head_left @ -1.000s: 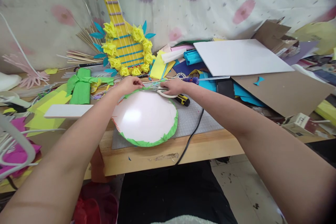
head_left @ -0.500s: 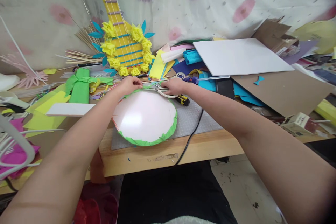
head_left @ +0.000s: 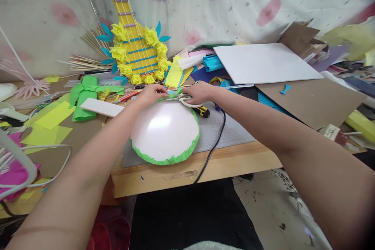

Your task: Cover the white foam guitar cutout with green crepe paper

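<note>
Looking down through the head view, we pinch the green paper trim (head_left: 172, 94) at the far rim of the white disc (head_left: 165, 129) with our left hand (head_left: 154, 93), fingers closed on it. Our right hand (head_left: 199, 91) is clamped on the scissors (head_left: 187, 101), just beside the left. Green edging already rings most of the disc on the table (head_left: 234, 162); the far edge looks unfinished.
</note>
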The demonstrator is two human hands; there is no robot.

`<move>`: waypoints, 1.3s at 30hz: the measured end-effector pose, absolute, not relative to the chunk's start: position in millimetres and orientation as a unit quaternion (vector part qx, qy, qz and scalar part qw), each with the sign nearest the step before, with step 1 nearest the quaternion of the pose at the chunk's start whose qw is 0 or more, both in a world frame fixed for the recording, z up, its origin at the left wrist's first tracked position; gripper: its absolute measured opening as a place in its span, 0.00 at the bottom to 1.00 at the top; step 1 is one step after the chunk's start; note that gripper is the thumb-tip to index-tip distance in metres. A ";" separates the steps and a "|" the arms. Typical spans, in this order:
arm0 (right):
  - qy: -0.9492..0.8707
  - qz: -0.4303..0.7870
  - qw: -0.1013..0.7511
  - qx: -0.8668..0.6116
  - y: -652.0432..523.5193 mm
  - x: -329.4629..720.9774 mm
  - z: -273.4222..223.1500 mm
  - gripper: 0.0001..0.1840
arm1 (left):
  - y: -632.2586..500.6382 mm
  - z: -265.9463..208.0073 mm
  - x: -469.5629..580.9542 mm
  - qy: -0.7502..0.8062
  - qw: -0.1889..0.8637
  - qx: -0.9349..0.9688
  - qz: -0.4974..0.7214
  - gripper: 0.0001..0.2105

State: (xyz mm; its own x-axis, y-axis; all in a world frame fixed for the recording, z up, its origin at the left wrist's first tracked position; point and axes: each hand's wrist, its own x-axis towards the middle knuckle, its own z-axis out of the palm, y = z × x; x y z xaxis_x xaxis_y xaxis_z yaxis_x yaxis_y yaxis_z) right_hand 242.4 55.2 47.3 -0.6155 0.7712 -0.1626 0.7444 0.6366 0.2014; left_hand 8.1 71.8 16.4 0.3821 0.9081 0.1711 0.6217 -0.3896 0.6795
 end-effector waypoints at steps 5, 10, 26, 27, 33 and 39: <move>0.899 0.073 0.117 0.416 58.9 240.5 48.9 0.27 | 75.3 16.5 12.0 0.471 0.267 0.802 0.254 0.11; 0.902 0.079 0.114 0.408 56.7 242.1 47.5 0.24 | 78.2 12.0 12.6 0.471 0.282 0.798 0.250 0.14; 0.902 0.085 0.116 0.406 56.8 240.6 37.8 0.26 | 61.1 30.1 -16.7 0.569 0.209 0.778 0.165 0.14; 0.904 0.085 0.114 0.404 56.5 237.7 38.9 0.26 | 59.8 30.7 -14.5 0.572 0.212 0.775 0.168 0.14; 0.904 0.093 0.111 0.403 58.0 227.7 40.4 0.26 | 57.0 34.5 -7.3 0.569 0.201 0.776 0.185 0.14; 0.904 0.092 0.107 0.403 58.4 230.0 38.2 0.25 | 59.1 31.8 -8.3 0.570 0.196 0.775 0.189 0.14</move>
State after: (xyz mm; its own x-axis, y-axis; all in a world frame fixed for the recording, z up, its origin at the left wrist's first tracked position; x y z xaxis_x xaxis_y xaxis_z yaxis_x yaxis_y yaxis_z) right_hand 230.0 58.4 38.2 -0.6523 0.7484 -0.1198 0.7092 0.6584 0.2521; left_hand -8.3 59.1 31.8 0.2782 0.9580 0.0698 0.8093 -0.2729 0.5201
